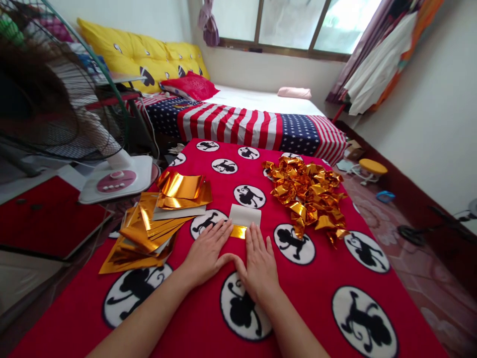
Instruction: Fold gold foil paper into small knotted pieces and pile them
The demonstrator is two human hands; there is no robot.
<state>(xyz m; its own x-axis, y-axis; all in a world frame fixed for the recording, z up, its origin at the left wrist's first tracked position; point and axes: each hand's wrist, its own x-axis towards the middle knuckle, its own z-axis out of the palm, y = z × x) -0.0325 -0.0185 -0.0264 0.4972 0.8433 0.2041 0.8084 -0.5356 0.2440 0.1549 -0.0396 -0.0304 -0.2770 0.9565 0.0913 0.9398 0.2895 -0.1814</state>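
A small sheet of foil paper lies on the red cloth with its pale side up and its near edge folded over, showing a gold strip. My left hand lies flat at the left end of that strip, fingers stretched out. Flat at its right end rests my right hand, fingers extended. The two thumbs meet below the strip. Left of my hands is a stack of gold foil sheets. A heap of folded gold foil pieces sits at the right.
The table's red cloth has monkey prints in white circles. A fan stands at the left. Behind the table is a bed with a striped and starred cover. A yellow stool is on the floor at the right.
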